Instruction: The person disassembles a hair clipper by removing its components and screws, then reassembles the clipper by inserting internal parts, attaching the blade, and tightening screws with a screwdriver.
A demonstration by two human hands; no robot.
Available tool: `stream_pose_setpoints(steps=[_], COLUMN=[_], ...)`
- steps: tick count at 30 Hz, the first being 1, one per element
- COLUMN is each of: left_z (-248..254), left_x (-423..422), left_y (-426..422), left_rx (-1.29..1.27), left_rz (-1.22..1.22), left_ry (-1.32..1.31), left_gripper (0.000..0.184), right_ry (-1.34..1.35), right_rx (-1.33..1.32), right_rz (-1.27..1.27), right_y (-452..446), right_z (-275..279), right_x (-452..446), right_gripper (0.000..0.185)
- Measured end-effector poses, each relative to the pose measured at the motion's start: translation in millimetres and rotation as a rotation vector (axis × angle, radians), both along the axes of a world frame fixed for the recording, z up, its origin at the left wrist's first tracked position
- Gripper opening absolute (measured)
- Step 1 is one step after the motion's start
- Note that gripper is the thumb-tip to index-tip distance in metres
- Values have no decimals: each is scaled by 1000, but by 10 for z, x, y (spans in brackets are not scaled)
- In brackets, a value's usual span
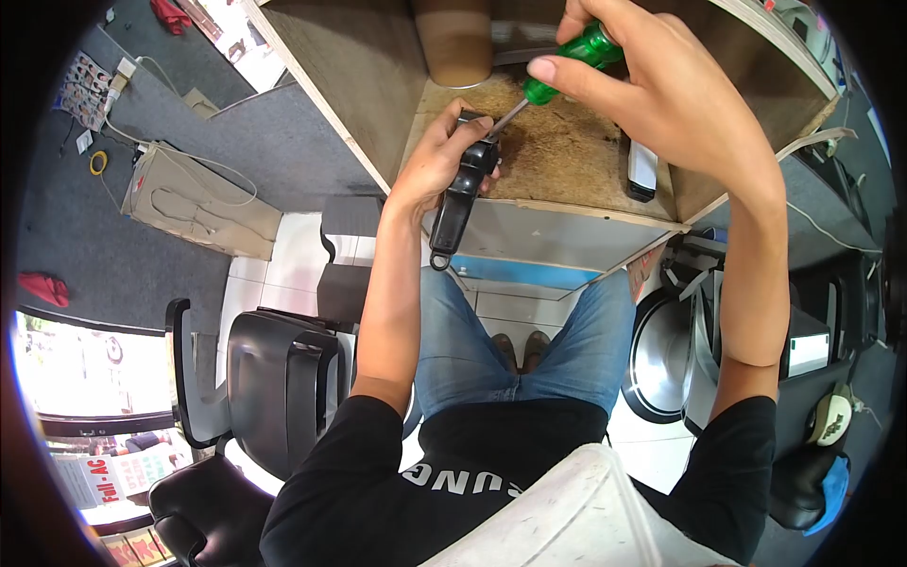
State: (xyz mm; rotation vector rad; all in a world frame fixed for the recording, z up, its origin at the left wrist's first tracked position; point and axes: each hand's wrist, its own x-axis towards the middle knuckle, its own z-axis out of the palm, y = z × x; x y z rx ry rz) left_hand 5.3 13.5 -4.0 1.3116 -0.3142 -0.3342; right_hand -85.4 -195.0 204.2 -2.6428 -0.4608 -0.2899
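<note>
My left hand is wrapped round a black hair clipper, its looped end pointing down toward my lap. In my right hand is a screwdriver with a green handle. The metal shaft slants down to the left, and its tip is at the clipper's upper end, beside my left thumb. Whether the tip sits in a screw cannot be made out. Both hands are over a worn wooden shelf. A black and silver device lies on the shelf's right side.
A brown cylindrical container stands at the back left of the shelf. Wooden side panels enclose the shelf. Black salon chairs are at the left, with a round metal chair base at the right. A cardboard box with cables is at upper left.
</note>
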Motion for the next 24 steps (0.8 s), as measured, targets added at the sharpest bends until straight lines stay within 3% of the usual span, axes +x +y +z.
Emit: stream_pose_setpoints(steps=[3, 8, 12, 17, 20, 24], left_z=[-1, 10, -1, 13, 16, 8], left_x=[12, -7, -3, -9, -9, 2], left_y=[10, -1, -8, -7, -10, 6], left_rx=[-8, -11, -15, 0, 2, 2], left_rz=[-19, -4, -1, 6, 5, -11], left_ry=[3, 12, 6, 6, 13, 14], left_gripper=[22, 23, 23, 23, 23, 24], right_ry=[-155, 152, -15, 187, 25, -237], right_rx=[-166, -55, -176, -65, -134, -49], right_rz=[12, -235, -53, -135, 89, 38], right_y=[-102, 301, -14, 154, -156, -9], right_z=[-182, 209, -56, 180, 50, -221], right_x=[108, -74, 68, -71, -42, -96], right_gripper=[39, 41, 42, 43, 44, 47])
